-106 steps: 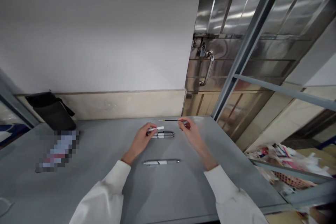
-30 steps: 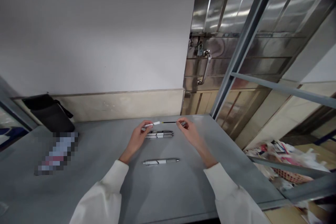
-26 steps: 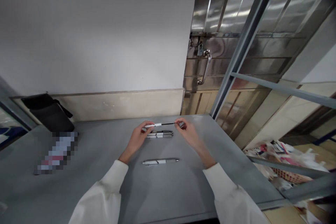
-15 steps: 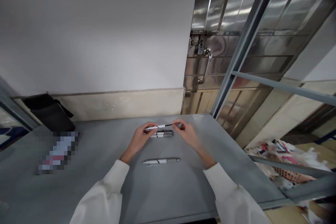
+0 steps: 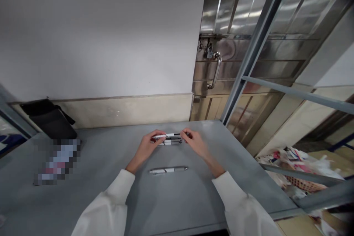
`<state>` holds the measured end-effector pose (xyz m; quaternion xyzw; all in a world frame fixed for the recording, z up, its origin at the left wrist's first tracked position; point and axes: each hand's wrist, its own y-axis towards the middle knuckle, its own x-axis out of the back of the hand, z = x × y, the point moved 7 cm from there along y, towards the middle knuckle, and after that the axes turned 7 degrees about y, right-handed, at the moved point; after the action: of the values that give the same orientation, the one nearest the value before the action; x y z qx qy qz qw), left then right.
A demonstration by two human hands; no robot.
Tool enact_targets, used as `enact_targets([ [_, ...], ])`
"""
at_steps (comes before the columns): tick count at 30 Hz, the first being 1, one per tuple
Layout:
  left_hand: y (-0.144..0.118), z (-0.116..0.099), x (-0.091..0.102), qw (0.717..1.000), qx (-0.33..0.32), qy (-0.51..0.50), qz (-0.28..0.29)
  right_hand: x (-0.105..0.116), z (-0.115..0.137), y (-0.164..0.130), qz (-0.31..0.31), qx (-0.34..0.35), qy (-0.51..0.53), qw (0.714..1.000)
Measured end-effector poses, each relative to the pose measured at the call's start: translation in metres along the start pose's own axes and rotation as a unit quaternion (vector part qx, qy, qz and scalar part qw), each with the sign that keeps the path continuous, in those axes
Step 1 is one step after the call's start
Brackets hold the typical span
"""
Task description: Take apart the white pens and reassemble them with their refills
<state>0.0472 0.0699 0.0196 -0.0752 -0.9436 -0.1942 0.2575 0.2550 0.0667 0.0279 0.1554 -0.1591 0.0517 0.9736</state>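
My left hand [image 5: 148, 142] is closed around the white barrel of a pen [image 5: 167, 135], held level just above the table. From the barrel's right end a thin black refill [image 5: 177, 134] sticks out. The fingers of my right hand [image 5: 193, 141] pinch at the refill's far end, and they hide its tip. Right below the held pen lie other white-and-silver pens [image 5: 169, 142], side by side and partly covered by my left fingers. Nearer to me, a single white-and-grey pen [image 5: 168, 170] rests between my forearms.
The grey table [image 5: 177, 202] meets a white wall [image 5: 110, 44] at the back. A black pouch [image 5: 52, 120] and a blurred-out flat item [image 5: 58, 162] are at the left. Metal frame bars [image 5: 257, 48] rise at the right, beside a basket [image 5: 304, 183] with plastic bags.
My right hand has come slightly closer to the pen barrel, so less of the black refill shows. A silver piece seen among the right fingers earlier is now hidden.
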Motion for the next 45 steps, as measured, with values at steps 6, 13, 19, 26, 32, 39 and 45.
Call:
enact_targets([
  [6,0.001,0.000,-0.001,1.000,0.010,-0.002,0.002,0.000,-0.002,0.000,0.008,-0.009,0.012,1.000],
  [13,0.002,0.003,0.002,1.000,0.012,0.005,-0.017,0.014,-0.022,0.007,-0.072,-0.018,0.068,0.995],
  [19,0.001,0.007,0.012,0.998,0.041,0.019,-0.051,0.028,-0.028,0.010,-0.131,0.010,0.150,0.980],
  [26,0.002,0.007,0.008,0.999,0.035,0.003,-0.030,0.023,-0.016,0.009,-0.114,0.017,0.124,0.985],
  [32,0.001,0.003,0.006,0.999,0.022,0.004,-0.023,0.022,-0.019,0.010,-0.107,0.011,0.142,0.984],
  [39,0.000,0.001,0.005,1.000,0.025,-0.002,-0.017,0.016,-0.018,0.008,-0.083,0.003,0.142,0.986],
  [45,-0.001,-0.002,-0.002,0.999,0.021,-0.024,0.013,0.001,-0.009,0.003,-0.031,-0.012,0.134,0.990],
])
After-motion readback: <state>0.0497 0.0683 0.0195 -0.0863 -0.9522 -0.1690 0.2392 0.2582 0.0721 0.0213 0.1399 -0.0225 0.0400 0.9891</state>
